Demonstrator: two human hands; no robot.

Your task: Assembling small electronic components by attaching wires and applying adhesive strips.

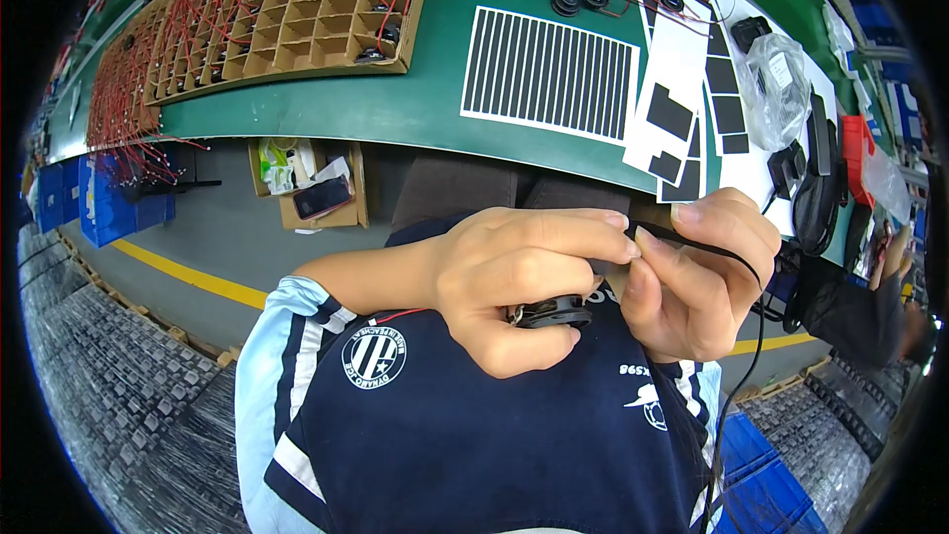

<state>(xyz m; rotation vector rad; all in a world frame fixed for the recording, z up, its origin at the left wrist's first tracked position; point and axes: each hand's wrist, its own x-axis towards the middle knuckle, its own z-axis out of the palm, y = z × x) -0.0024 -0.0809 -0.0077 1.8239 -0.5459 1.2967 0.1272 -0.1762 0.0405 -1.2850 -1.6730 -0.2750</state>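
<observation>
My left hand (514, 287) is closed, its lower fingers curled round a small round black speaker (554, 312). A short red wire (400, 315) shows by the wrist on that side. Thumb and fingertips of my right hand (704, 277) pinch together, meeting the left fingertips in front of my chest. Between the fingertips lies a thin black strip (654, 231). A slim black line (759, 336) curves over the right hand and hangs down beside it; whether it joins the strip I cannot tell.
On the green table (395, 114) lies a white sheet of black strips (549, 74). Cardboard divider trays (326, 5) hold red-wired parts at left. Loose speakers (566, 2), cut black pieces on white sheets (669, 114) and a clear plastic bag (776, 89) lie rightward. A person (860, 316) is at far right.
</observation>
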